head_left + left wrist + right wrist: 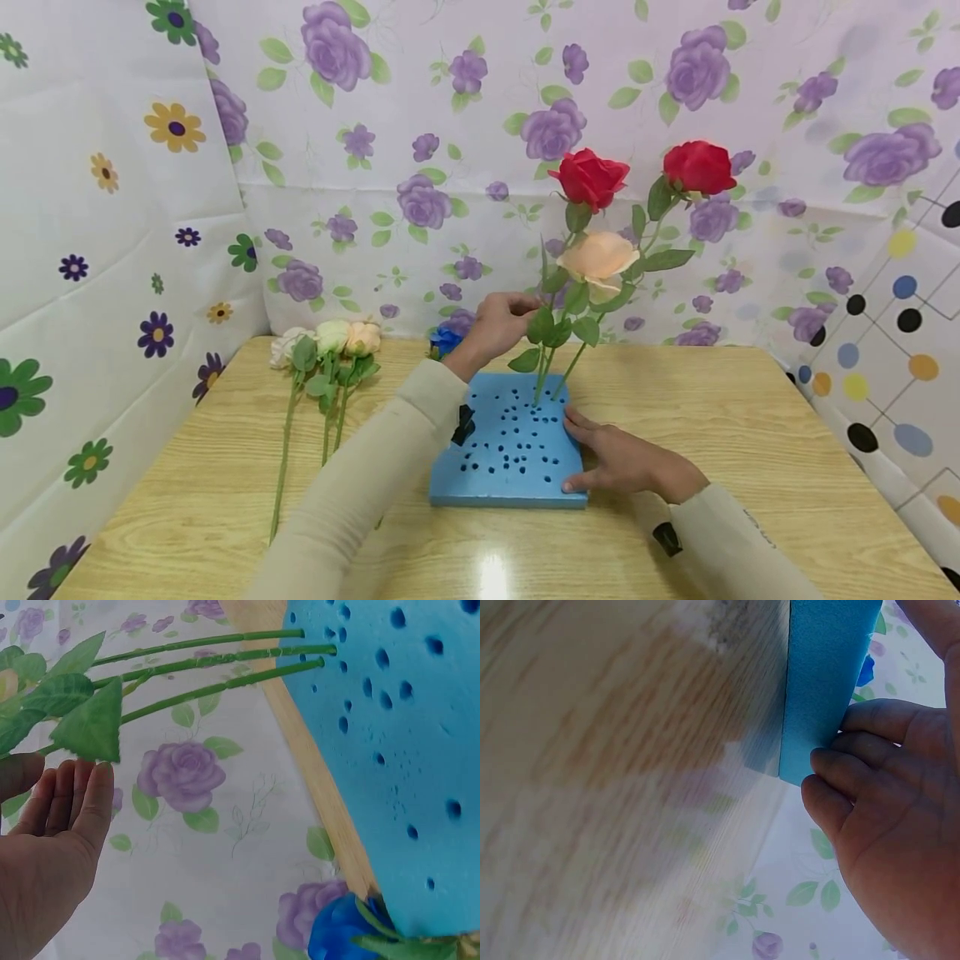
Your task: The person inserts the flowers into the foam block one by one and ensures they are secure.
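Three artificial roses stand in a blue foam block (487,479) pierced with holes: two red roses (592,179) (699,168) and a peach rose (600,260) lower down. My left hand (501,327) is behind the block, with thumb and fingertips pinching at a green stem (225,691) among the leaves; which rose it belongs to is hidden. My right hand (626,458) rests against the block's right edge, thumb at the near corner and fingers spread along the side (821,682). A blue rose (446,340) lies behind the left forearm, mostly hidden.
On the table's left lie a white rose (287,347), a pale green rose (332,338) and a peach-coloured rose (363,338), their stems partly behind my left sleeve. Patterned cloth (420,250) closes off the back and sides of the wooden table (675,400).
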A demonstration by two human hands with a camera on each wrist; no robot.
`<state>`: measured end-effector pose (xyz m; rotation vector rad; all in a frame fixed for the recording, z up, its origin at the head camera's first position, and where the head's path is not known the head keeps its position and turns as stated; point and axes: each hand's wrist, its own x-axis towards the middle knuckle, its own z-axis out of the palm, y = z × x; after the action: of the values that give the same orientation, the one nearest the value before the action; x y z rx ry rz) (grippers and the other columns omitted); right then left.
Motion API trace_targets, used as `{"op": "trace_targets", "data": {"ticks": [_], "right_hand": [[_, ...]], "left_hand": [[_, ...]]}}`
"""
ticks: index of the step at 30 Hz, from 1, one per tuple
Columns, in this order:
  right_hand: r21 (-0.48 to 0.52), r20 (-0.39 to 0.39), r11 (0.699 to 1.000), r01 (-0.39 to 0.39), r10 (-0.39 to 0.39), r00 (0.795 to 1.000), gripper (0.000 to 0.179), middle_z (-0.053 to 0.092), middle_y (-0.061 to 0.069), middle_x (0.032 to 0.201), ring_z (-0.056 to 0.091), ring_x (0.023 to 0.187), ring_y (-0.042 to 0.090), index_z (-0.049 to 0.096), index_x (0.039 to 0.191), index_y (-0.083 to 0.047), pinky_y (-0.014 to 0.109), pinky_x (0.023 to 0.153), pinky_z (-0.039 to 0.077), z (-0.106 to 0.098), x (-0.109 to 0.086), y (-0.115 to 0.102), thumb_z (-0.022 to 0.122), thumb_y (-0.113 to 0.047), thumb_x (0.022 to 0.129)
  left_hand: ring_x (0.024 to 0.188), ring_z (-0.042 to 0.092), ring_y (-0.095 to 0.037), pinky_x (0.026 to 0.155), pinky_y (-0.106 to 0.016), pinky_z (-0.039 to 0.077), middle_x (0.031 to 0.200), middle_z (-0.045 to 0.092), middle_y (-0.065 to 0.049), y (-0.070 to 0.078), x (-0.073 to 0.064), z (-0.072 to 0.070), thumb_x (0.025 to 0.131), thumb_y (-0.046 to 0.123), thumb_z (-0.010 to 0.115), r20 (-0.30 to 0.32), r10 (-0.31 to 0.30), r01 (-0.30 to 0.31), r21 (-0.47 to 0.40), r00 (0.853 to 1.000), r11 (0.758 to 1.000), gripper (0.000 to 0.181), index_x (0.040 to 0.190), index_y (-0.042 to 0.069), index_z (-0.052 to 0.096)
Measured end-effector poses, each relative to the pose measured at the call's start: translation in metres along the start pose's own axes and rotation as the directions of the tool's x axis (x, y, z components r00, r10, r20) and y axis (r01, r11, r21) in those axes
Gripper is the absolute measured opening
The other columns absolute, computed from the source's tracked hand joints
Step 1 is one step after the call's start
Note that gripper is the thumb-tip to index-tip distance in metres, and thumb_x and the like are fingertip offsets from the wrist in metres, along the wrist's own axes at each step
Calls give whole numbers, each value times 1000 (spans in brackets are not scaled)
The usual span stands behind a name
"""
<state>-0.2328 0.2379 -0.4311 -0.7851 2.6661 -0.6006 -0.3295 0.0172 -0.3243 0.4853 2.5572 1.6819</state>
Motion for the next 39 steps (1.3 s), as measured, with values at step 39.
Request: {"op": "trace_targets", "data": {"ticks": [39], "right_hand": [[-16, -15, 999, 37, -37, 999, 106, 14, 26, 162, 26, 144, 45, 28, 151, 11, 55, 114, 32, 2, 0, 2, 72, -59, 85]], "left_hand": [[112, 63, -37, 95, -38, 55, 118, 63, -25, -75, -93, -112, 103, 9, 57, 60, -20, 30, -169, 998, 985, 30, 127, -10, 60]]}}
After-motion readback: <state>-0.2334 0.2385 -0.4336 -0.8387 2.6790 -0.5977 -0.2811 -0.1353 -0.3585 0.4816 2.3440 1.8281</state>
